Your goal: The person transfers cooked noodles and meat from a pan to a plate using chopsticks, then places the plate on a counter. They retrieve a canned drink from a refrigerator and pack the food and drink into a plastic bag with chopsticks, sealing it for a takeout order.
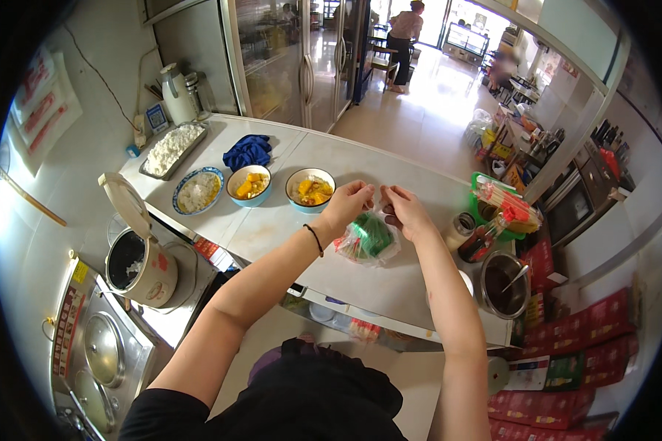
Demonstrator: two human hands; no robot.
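Observation:
A clear plastic bag (371,240) rests on the counter in front of me, with something green and some red-and-white items showing through it. My left hand (351,202) is closed in a pinch at the top of the bag, a dark band on its wrist. Close beside it, my right hand (406,212) pinches the bag's upper edge too; the thin film between the fingers is hard to make out. Just left of my left hand is a blue-rimmed bowl (300,203) of rice with yellow chunks. A similar bowl (237,192) stands farther left.
On the counter (272,246) are a plate of rice (191,208), a rice tray (151,170) and a blue cloth (247,149). Right are a jar (460,229), a sauce bottle (485,242) and a metal pot (522,298). An open rice cooker (162,273) stands lower left. People are farther off.

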